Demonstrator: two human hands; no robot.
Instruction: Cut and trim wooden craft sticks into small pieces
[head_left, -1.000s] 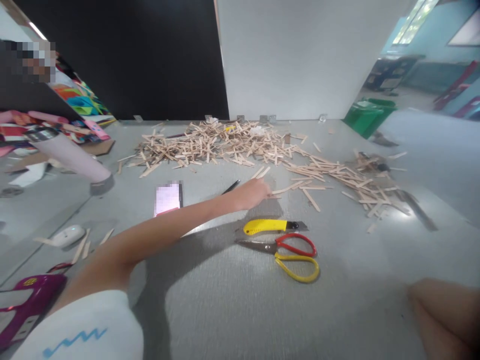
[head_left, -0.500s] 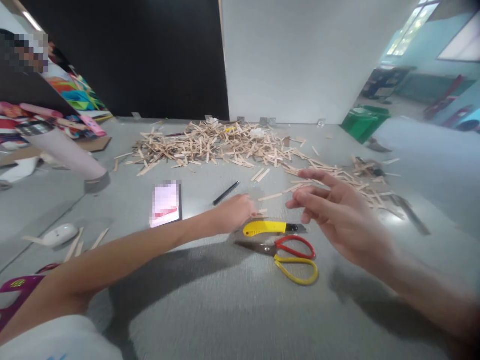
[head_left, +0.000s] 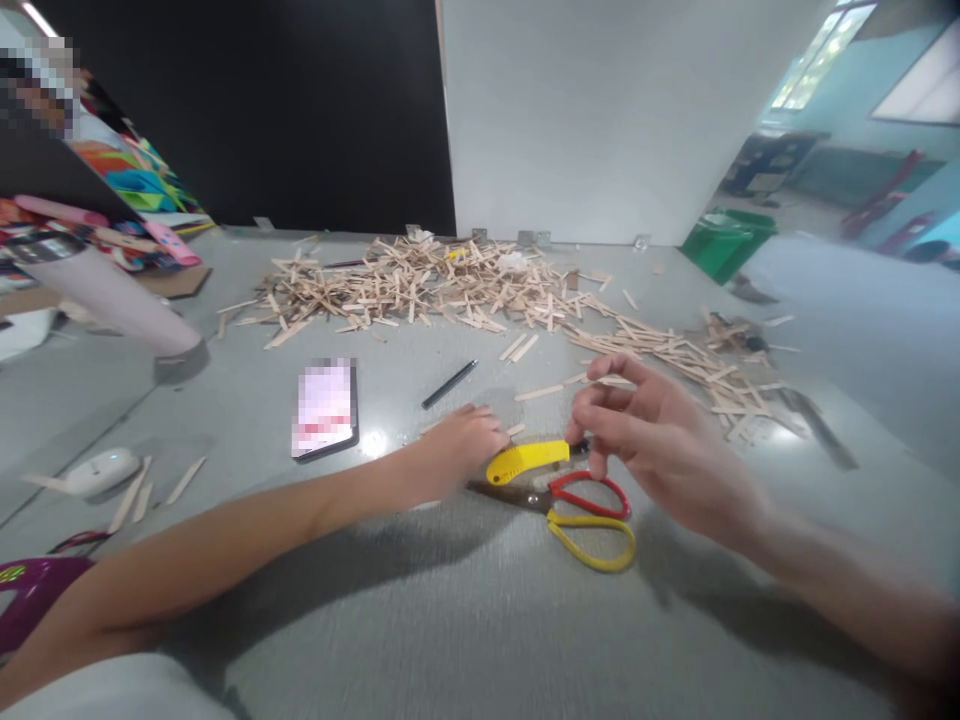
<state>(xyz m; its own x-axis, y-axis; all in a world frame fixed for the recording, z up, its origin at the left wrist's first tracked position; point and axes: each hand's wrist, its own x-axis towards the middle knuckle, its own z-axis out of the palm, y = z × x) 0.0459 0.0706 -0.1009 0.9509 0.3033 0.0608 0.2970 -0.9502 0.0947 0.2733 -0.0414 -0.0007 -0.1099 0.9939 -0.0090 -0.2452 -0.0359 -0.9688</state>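
My left hand (head_left: 469,450) rests low over the table at the left end of the yellow utility knife (head_left: 529,460), its fingers bent down and their tips hidden; small wooden sticks lie by it. My right hand (head_left: 637,420) hovers at the knife's black end, fingers curved and apart, with the thumb and fingertips over the blade end. Just below the knife lie scissors (head_left: 590,540) with one red and one yellow handle loop, the blades pointing at my left hand. A black pen (head_left: 450,385) lies beyond my left hand.
A heap of wooden sticks (head_left: 405,290) runs along the back panels and to the right. At the left are a phone (head_left: 325,408), a white mouse (head_left: 103,472) and a pink bottle (head_left: 112,300). A green bin (head_left: 727,245) stands beyond the table.
My right hand has moved left and down to the knife's black end. The knife now lies slightly tilted, its right end higher. My left hand has shifted slightly left.
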